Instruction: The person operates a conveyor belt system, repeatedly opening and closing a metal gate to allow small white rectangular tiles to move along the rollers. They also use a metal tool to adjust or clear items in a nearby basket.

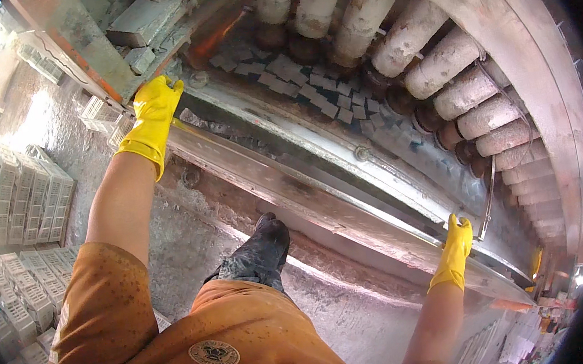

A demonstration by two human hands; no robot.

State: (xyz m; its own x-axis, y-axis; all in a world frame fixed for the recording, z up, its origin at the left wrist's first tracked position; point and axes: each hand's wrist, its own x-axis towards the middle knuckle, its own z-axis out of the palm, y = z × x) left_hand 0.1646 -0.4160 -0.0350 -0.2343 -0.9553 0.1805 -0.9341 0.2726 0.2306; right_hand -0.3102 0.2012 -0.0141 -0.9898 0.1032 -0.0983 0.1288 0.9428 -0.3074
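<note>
Both of my hands wear yellow rubber gloves. My left hand [156, 111] is closed at the upper left end of a long, dirty metal beam [292, 192] that runs slantwise down to the right. Toward the beam's other end, my right hand [456, 247] has its fingers curled over the far edge. Both arms are spread wide. The glove backs partly hide where the fingers meet the metal. A thin metal rod [491, 198] stands just beyond my right hand. Behind the beam lies a brighter metal rail [346, 166], wet or shiny on top.
Beyond the rail, loose flat pale pieces [303, 86] lie scattered in a trough. A curved row of thick grey cylinders [421, 36] rises behind them, under a broad curved rim [499, 7]. Slotted white crates [22, 194] are stacked at the left. My dark boot [269, 237] is near the beam.
</note>
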